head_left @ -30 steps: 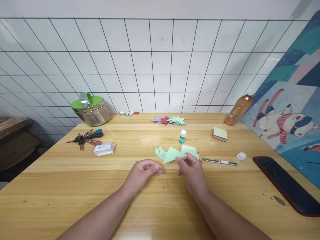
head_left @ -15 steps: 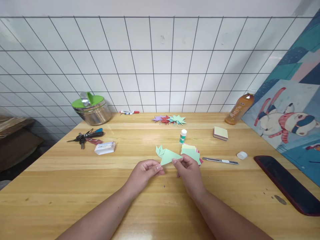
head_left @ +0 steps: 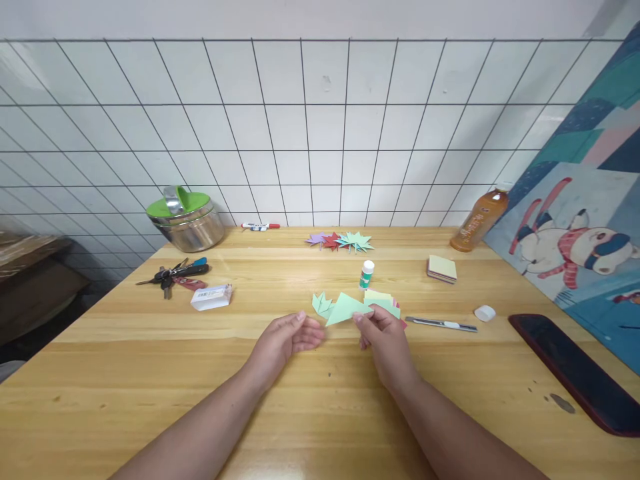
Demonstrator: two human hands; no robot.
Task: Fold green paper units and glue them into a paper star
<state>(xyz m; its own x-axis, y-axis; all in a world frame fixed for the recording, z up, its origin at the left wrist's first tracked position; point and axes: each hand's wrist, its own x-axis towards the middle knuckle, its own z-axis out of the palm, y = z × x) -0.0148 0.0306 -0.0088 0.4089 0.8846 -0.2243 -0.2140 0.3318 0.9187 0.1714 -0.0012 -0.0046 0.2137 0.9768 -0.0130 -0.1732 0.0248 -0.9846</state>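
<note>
A light green folded paper triangle (head_left: pixel 345 309) is pinched at its right corner between the thumb and fingers of my right hand (head_left: pixel 383 335). My left hand (head_left: pixel 290 340) is apart from it, just to the left, with its fingers loosely stretched and nothing in them. Beyond the triangle's left edge lies a small green folded paper piece (head_left: pixel 323 305) with pointed tips. Behind my right hand, a stack of coloured paper sheets (head_left: pixel 383 297) is partly covered. A glue stick (head_left: pixel 367 274) with a white cap stands upright behind the stack.
A utility knife (head_left: pixel 442 325), white cap (head_left: pixel 485 313) and phone (head_left: pixel 575 373) lie right. Farther back are a sticky-note pad (head_left: pixel 442 269), tea bottle (head_left: pixel 480 219) and paper stars (head_left: pixel 355 241). Left are a small box (head_left: pixel 211 297), keys (head_left: pixel 173 274) and a green-lidded pot (head_left: pixel 187 220).
My left hand has opened from its pinch and drawn slightly left. My right hand has shifted the paper triangle slightly right and turned it.
</note>
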